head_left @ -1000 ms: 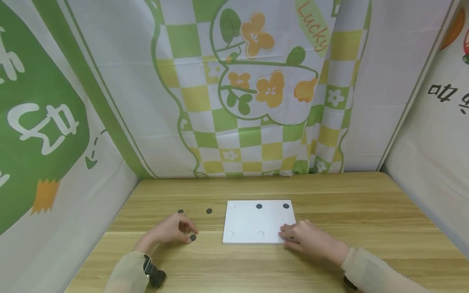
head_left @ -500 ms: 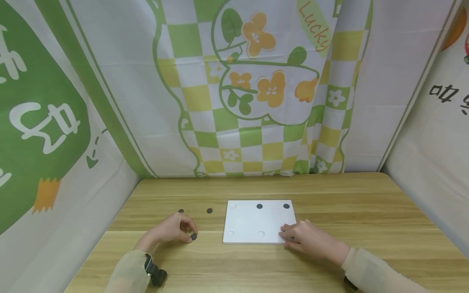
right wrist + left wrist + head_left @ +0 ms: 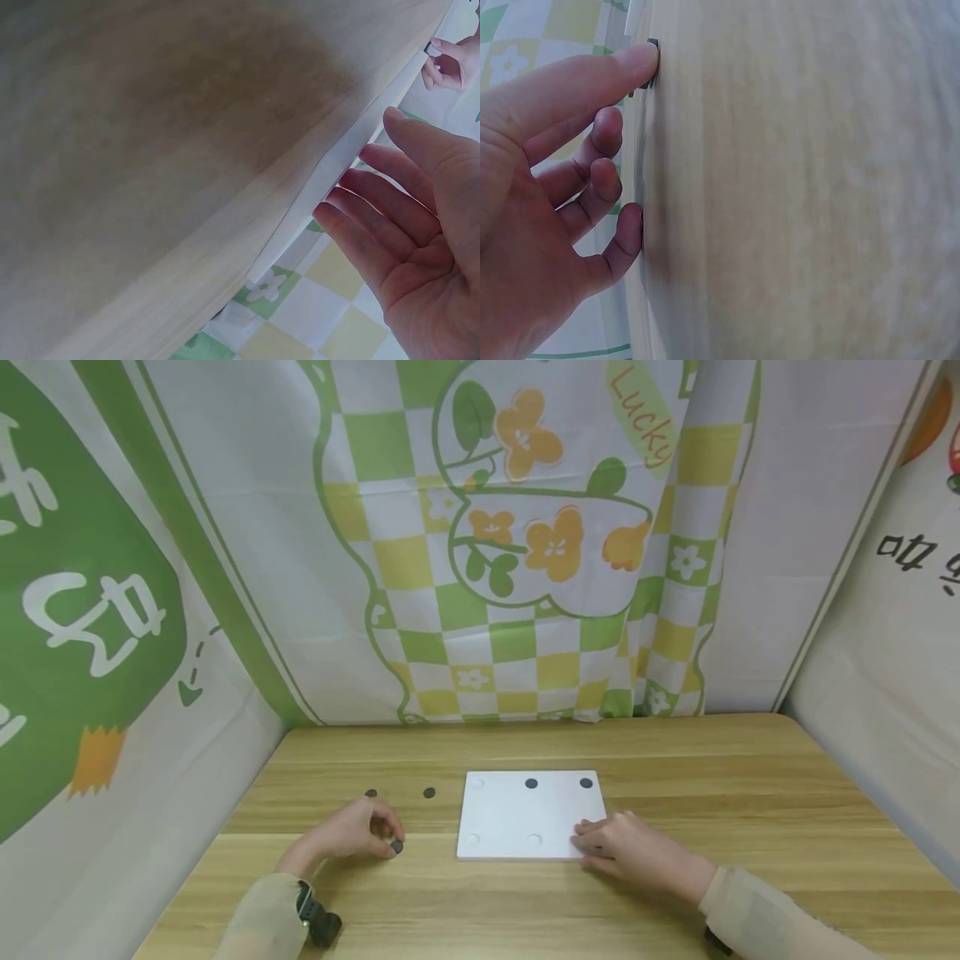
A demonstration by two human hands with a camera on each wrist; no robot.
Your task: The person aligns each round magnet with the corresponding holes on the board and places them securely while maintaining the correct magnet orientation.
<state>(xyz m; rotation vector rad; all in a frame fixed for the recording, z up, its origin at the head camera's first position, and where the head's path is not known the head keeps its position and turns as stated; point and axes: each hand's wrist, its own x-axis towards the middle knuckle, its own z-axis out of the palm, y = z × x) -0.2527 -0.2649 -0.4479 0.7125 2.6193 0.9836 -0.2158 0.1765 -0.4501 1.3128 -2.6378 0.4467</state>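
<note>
A small black disc [image 3: 397,847] is pinched between the thumb and index finger of my left hand [image 3: 352,828], low over the table. The left wrist view has the thumb against the dark edge of the disc [image 3: 654,64], with the other fingers loosely bent. To the right lies a white rectangular board [image 3: 502,810] with shallow round recesses. Two black discs sit in it along the far edge, a middle disc [image 3: 531,783] and a corner disc [image 3: 586,783]. My right hand [image 3: 626,846] rests its relaxed fingers on the board's near right corner, hiding that corner.
Two more dark discs lie on the wooden table [image 3: 675,760] left of the board: one disc [image 3: 429,792] behind my left hand, another disc [image 3: 371,793] partly behind its knuckles. A patterned curtain [image 3: 510,652] hangs along the back edge, with printed cloth on both sides.
The left index finger has drawn in against the disc by the thumb, and the disc has shifted very slightly right. The right hand and the board have stayed in place.
</note>
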